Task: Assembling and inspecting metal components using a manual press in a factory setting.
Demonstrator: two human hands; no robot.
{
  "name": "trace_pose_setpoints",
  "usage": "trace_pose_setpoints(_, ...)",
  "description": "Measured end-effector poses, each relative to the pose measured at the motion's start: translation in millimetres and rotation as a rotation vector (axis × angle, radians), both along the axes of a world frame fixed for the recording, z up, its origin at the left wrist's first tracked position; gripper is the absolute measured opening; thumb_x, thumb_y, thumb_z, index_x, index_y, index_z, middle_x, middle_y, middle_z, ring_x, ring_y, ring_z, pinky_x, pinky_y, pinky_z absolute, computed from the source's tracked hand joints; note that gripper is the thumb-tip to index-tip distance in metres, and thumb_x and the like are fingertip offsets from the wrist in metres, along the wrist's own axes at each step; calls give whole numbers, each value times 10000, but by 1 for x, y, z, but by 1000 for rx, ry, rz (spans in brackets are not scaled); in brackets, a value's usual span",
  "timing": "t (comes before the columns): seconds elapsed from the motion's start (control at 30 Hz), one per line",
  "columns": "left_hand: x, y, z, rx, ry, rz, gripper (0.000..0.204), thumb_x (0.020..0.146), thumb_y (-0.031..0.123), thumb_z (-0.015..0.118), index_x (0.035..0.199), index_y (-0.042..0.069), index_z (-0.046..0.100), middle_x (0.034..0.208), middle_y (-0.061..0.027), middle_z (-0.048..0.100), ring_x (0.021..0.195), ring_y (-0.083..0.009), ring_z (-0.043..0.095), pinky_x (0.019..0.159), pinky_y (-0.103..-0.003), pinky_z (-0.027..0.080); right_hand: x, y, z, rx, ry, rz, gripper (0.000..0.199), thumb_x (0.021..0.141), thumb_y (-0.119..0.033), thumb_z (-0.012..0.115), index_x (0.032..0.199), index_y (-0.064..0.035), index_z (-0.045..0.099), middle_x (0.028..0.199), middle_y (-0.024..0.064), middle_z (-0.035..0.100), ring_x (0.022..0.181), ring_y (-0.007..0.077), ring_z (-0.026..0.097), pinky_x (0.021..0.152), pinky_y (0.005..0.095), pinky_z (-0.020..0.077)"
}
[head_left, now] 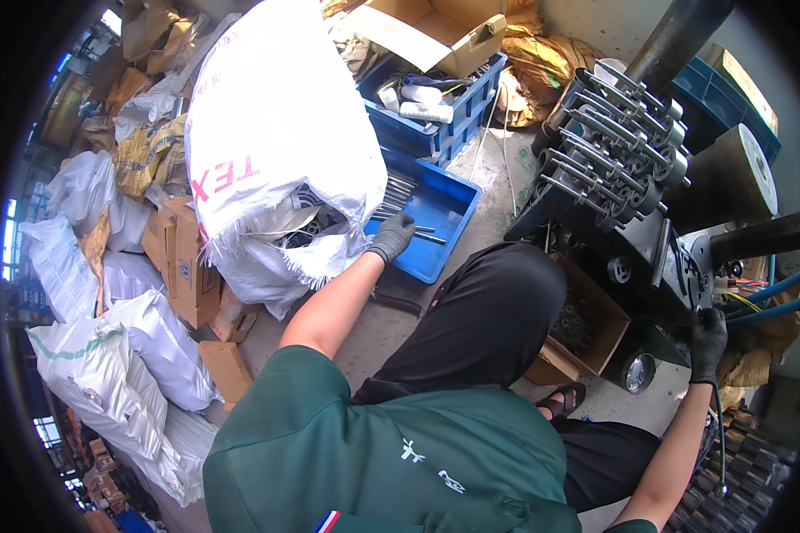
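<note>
A grey glove covers my left hand [393, 237], which reaches into a shallow blue tray [458, 206]. Its fingers are curled closed around a thin metal rod [430, 237] whose end sticks out to the right. More metal rods [398, 194] lie side by side in the tray, just beyond the hand. Far to the right, my gloved right hand [708, 345] is raised against the dark side of a machine [684, 275]. Its fingers look closed there, and what they grip is hidden in shadow. A row of metal clamp-like fittings [613, 151] stands on the machine.
A large white woven sack [276, 115] stands left of the tray. Stacked blue crates [471, 107] hold spools and an open carton [427, 31]. A cardboard box [596, 311] of small parts sits under the machine. White sacks [107, 355] are piled at left.
</note>
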State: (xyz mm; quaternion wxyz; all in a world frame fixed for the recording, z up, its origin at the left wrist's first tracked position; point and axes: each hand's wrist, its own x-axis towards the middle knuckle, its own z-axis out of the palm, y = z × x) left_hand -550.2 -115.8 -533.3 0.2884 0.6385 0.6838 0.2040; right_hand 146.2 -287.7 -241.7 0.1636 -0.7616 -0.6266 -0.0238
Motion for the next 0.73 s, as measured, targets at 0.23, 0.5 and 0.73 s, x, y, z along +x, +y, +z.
trace_pose_setpoints(0.23,63,36,-67,-433,187,-156,382,861,291,644,1159,61,706,1199,-227,687,1153,-359,654,1008,-435,497,-34,-55,31,-45,587,2,241,868,-15,726,1080,-17,612,960,46,641,896,126,600,824,285,502)
trace_pose_setpoints(0.5,85,43,-119,-580,179,81,459,859,273,594,1234,17,663,1294,-244,642,1236,-359,612,1037,-426,484,-119,-64,27,-200,1035,-216,362,865,-67,714,1206,6,619,1045,67,660,920,138,620,826,299,523)
trace_pose_setpoints(0.73,64,55,-141,-362,235,-22,597,858,227,543,1445,116,544,1452,-261,513,1386,-308,480,1157,-347,366,-126,-48,73,135,1766,-113,485,854,-217,733,1278,-22,600,1038,152,690,811,224,667,769,356,559)
